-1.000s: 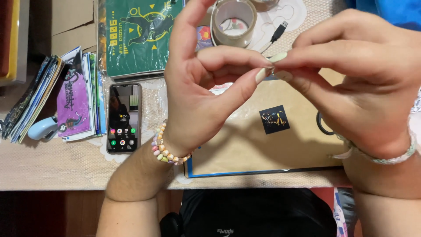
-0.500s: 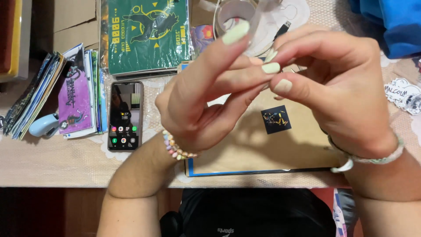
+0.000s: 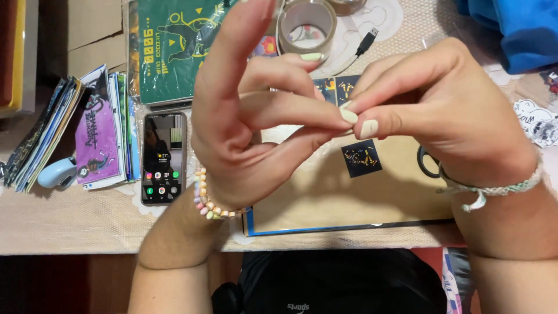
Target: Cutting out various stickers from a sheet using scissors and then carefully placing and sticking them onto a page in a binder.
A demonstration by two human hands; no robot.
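Left hand (image 3: 250,134): raised over table (image 3: 70,224), thumb and fingers pinching small thing, mostly hidden.
Right hand (image 3: 447,116): fingertips pinch same spot, touching left.
Handling: judged light, thin, likely sticky; hold by edge.
Below: cardboard (image 3: 325,192) bearing black sticker (image 3: 361,159).

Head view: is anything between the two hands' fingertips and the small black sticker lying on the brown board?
Nothing visible lies between them. The left hand and right hand meet fingertip to fingertip above the brown board, and the small black sticker lies uncovered just below them. Whether the fingers pinch something tiny cannot be told.
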